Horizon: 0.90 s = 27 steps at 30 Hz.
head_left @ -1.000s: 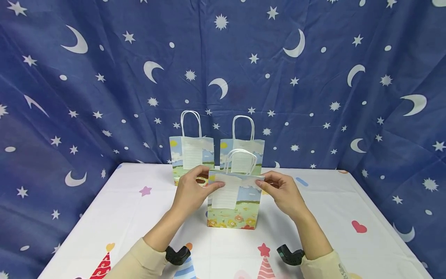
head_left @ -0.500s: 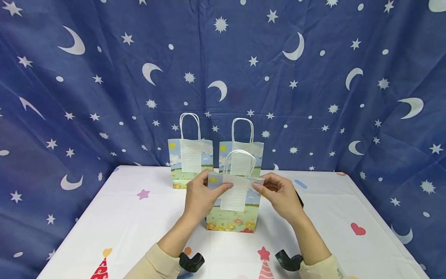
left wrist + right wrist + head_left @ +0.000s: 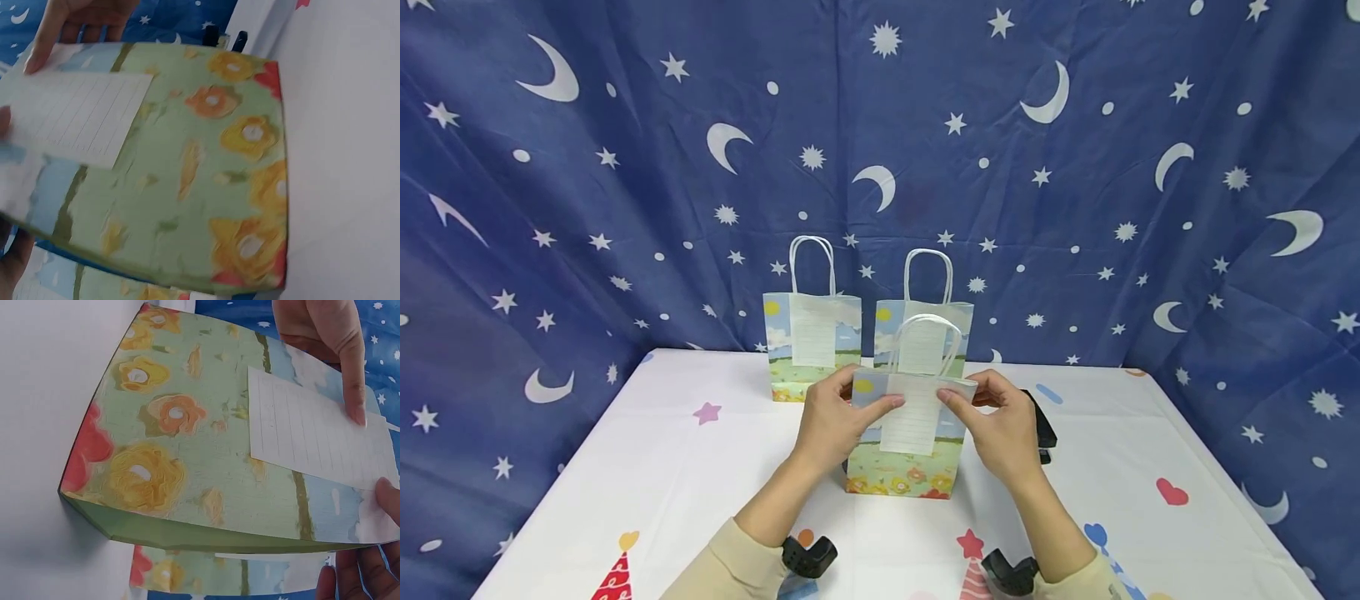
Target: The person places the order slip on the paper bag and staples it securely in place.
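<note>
A small paper gift bag [image 3: 902, 477] with printed flowers and a white cord handle stands upright at the middle of the table. A lined note sheet [image 3: 908, 425] lies flat against its front, near the top middle. My left hand [image 3: 837, 421] pinches the bag's upper left, thumb on the note's left edge and fingers behind. On the upper right, my right hand [image 3: 1003, 425] pinches the bag too, thumb at the note's right edge. Both thumbs show on the front in the right wrist view, where the note [image 3: 312, 428] lies across the bag [image 3: 206, 419].
Two similar bags, a left one [image 3: 780, 350] and a right one [image 3: 958, 333], stand behind, each with a lined note on its front. A black stapler [image 3: 1043, 429] is partly hidden behind my right hand. A star-and-moon curtain [image 3: 647, 192] hangs behind the white patterned tablecloth [image 3: 700, 475].
The note has slid rightward from the bag's left side to its middle, and my left hand has moved right with it. More of the stapler shows beside my right hand.
</note>
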### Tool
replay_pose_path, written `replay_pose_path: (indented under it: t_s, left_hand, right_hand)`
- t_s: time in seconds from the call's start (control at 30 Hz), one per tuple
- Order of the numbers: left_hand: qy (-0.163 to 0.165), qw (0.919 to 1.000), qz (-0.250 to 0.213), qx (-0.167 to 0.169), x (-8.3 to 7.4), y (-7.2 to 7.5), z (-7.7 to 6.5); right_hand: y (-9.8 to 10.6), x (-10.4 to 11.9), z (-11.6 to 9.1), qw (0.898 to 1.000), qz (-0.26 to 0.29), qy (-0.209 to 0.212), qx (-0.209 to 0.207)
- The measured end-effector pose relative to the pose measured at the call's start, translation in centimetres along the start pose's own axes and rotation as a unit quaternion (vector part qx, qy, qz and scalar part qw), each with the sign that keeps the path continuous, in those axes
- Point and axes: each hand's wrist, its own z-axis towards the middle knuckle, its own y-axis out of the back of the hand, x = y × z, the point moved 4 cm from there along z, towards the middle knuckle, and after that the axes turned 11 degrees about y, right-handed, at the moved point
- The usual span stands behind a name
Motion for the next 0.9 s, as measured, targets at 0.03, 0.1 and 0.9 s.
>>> replay_pose_path:
  t_s: [0.03, 0.1, 0.9]
  left_hand:
    - [0.006, 0.9997, -0.013, 0.019, 0.1, 0.1, 0.1]
    - [0.023, 0.9975, -0.038, 0.055, 0.2, 0.2, 0.3]
    - [0.058, 0.9864, -0.063, 0.140, 0.4, 0.7, 0.9]
  right_hand:
    - [0.0, 0.0, 0.0, 1.000, 0.000, -0.001, -0.001]
    - [0.1, 0.0, 0.0, 1.000, 0.002, -0.002, 0.000]
    - [6.4, -4.9, 2.3, 0.990, -0.065, -0.113, 0.052]
